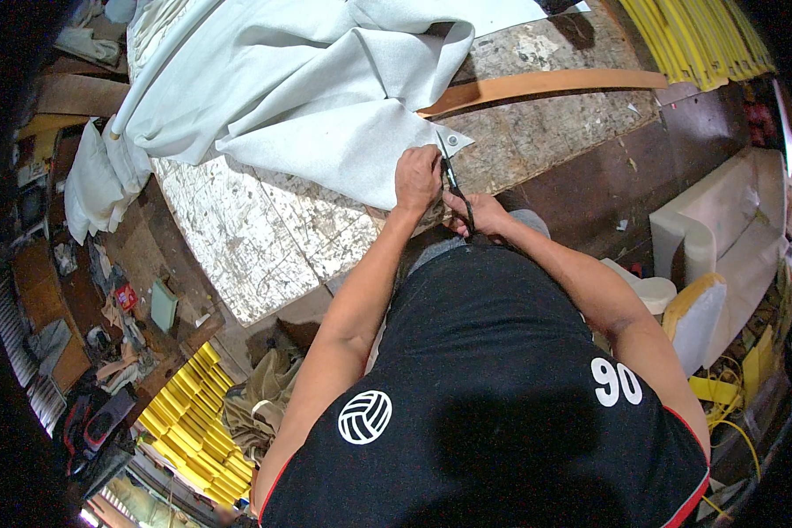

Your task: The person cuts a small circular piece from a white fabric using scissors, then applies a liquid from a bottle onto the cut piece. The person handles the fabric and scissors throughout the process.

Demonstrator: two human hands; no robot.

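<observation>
A large sheet of pale grey-white fabric [326,132] lies in folds over the worn tabletop, its near corner reaching my hands. With closed fingers, my left hand [419,179] grips the fabric's near edge. My right hand [477,216] is wrapped round the handles of black-handled scissors [450,167], just right of my left hand. The scissor blades point away from me and lie at the fabric, beside a pointed corner with a small round metal piece [452,140] on it. Whether the blades are parted around the cloth is hard to make out.
A long orange-brown strip [546,88] crosses the paint-spotted table [264,238] beyond my hands. Yellow slats [695,40] are at the far right, and stacked yellow pieces [198,422] at the lower left. Cream foam furniture parts [722,238] stand on the right. Scraps litter the left floor.
</observation>
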